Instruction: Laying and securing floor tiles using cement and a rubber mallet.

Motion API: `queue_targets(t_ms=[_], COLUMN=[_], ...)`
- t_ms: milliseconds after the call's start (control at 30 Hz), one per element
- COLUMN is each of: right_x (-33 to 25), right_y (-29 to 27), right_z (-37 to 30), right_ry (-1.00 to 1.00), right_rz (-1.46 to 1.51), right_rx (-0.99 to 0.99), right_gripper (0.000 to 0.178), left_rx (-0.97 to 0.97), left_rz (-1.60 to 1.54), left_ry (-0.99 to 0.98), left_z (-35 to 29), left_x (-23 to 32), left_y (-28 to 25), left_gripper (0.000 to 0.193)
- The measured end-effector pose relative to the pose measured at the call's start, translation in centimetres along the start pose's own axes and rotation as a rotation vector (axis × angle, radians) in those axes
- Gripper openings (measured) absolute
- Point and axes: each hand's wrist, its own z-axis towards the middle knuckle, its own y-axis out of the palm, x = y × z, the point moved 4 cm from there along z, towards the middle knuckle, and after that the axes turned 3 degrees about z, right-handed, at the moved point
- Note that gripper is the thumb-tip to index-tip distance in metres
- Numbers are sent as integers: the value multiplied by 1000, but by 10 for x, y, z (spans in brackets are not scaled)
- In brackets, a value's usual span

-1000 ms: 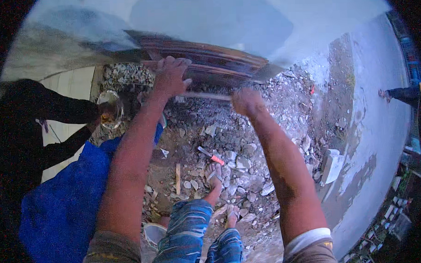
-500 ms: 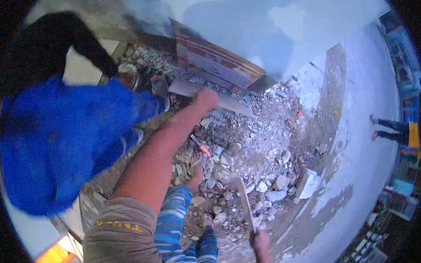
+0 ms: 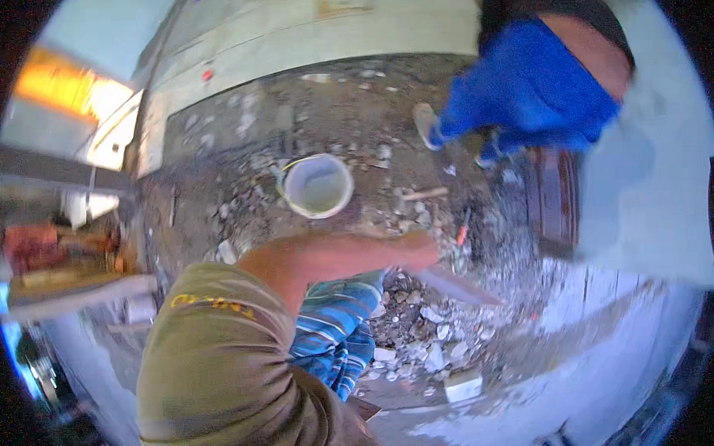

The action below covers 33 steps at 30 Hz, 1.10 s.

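Note:
My left arm reaches across to the right, and my left hand (image 3: pixel 418 250) is closed on a long flat grey board (image 3: pixel 457 285) with a slanted end. The board is held over the rubble (image 3: pixel 427 319), its near part hidden by the hand. Just beyond the hand lies a tool with an orange grip (image 3: pixel 462 233). A short wooden stick (image 3: pixel 424 194) rests on the ground farther off. My right hand is out of sight; only that side's sleeve shows at the lower edge.
A white bucket (image 3: pixel 320 208) stands on the dirt beyond my arm. A co-worker in blue trousers (image 3: pixel 517 84) bends over at the upper right, beside a brown panel (image 3: pixel 553 196) against the wall. A white block (image 3: pixel 463 386) lies at the lower right.
The view has swung round, bringing the bucket in and the co-worker from left to upper right. My left hand still grips the board. My right hand, which held a long wooden piece, has left the view.

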Motion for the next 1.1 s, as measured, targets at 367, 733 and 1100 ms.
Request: queue_targets(t_ms=[367, 733, 1100], right_x=[-213, -556, -999], right_y=[-102, -54, 41], right_z=[124, 66, 211], right_ry=[-398, -304, -724], right_rz=[-282, -320, -485], right_rx=[25, -33, -56], right_gripper=[40, 40, 37], left_rx=[102, 560, 820], left_rz=[-165, -510, -1104], left_ry=[-813, -1589, -2131], left_z=[-565, -960, -1125], left_x=[-114, -270, -415], left_y=[140, 362, 550], left_gripper=[13, 26, 48])
